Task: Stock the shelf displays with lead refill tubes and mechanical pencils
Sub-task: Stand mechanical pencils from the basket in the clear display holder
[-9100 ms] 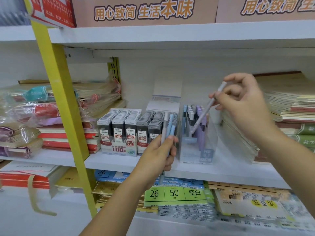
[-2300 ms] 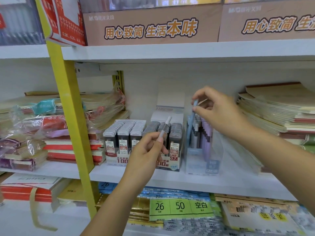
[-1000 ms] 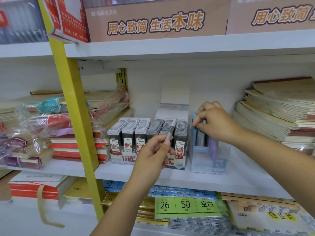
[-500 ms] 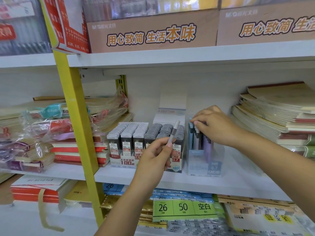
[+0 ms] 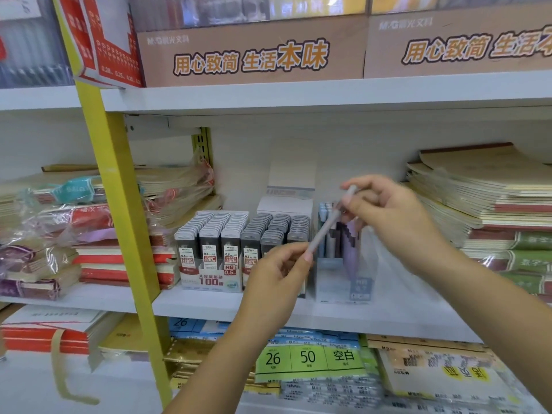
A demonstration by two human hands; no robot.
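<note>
Since half a second ago the right hand [image 5: 391, 216] has lifted off the clear pencil box [image 5: 334, 282] and joined the left hand [image 5: 277, 273] on the grey mechanical pencil [image 5: 327, 227].
The white shelf [image 5: 209, 306] carries a tall stack of notebooks [image 5: 493, 198] at far right and wrapped notebooks [image 5: 59, 219] at left. Between them stands the lead refill display [image 5: 227, 249], its rows full, with the pencil box just beside it on the right, holding upright blue and purple pencils. In front of both, the mechanical pencil slants up to the right: the left hand pinches its lower end, and the right hand's curled fingers appear, through motion blur, to grip its upper end.
</note>
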